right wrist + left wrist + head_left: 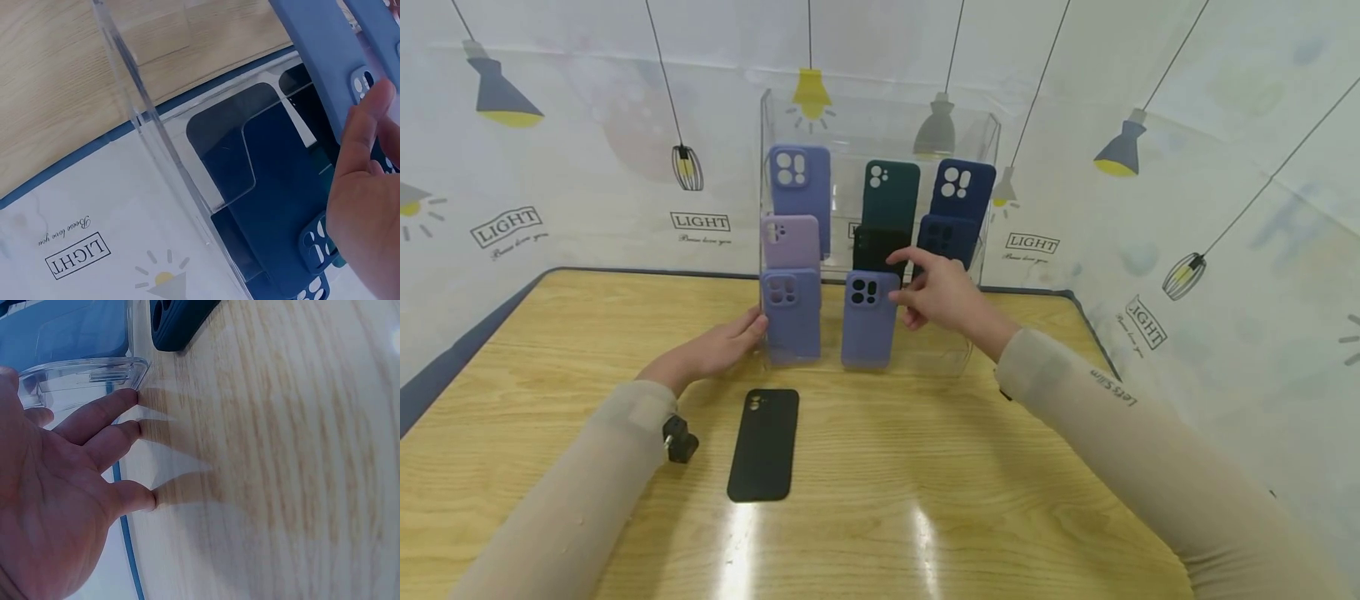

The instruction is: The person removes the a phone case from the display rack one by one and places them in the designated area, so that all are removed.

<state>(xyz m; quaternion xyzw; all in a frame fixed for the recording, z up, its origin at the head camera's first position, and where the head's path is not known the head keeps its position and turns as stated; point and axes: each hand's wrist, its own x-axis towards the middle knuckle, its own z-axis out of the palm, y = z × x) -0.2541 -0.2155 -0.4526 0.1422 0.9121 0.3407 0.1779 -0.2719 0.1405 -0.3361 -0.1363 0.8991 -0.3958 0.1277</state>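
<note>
A lavender phone case [869, 333] stands in the front middle slot of a clear acrylic display stand [842, 125]. My right hand [943, 292] is at its upper right edge, thumb tip against that edge. The index finger is bent above the case's top, in front of a black case [868, 247]. In the right wrist view the fingertips are close to the camera cutout of the lavender case [322, 56]. Low at the stand's left side rests my left hand [726, 342]; in the left wrist view its fingers are spread beside the clear base [81, 365].
Another black case [763, 446] lies flat on the wooden table [865, 500]. Lavender [792, 329], pale pink [792, 240] and blue-violet [808, 187] cases fill the left column. Behind are a green case [895, 196] and two navy cases [966, 187]. A patterned wall stands behind.
</note>
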